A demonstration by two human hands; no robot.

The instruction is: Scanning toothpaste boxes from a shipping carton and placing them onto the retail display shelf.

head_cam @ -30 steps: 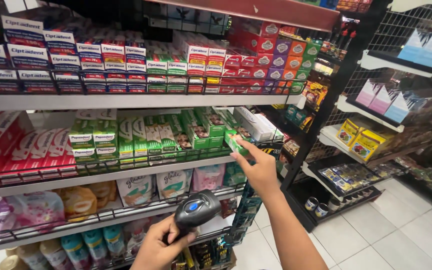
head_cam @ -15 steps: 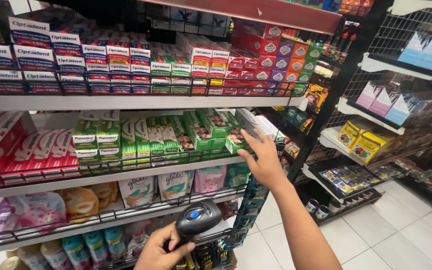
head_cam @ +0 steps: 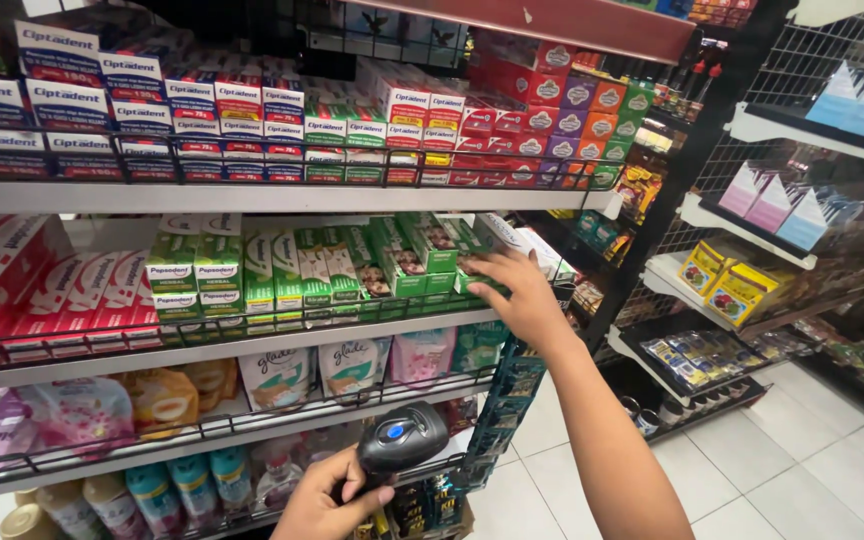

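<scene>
Reaching to the right end of the middle shelf [head_cam: 252, 345], the right hand [head_cam: 522, 295] lay with spread fingers on a green carton [head_cam: 472, 270], not closed around it. The wire rail [head_cam: 352, 312] along the shelf's front edge stood before the cartons. The left hand [head_cam: 327, 505] was closed around one black barcode scanner [head_cam: 402, 440], below the lower shelf's front edge. Four pouches [head_cam: 352, 362] hung there.

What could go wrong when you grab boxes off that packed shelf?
The right hand is on the green boxes, which stand tightly packed behind a low wire rail, so neighbours might tip or fall. The left hand holds a dark scanner low down; it might bump the shelf.
</scene>
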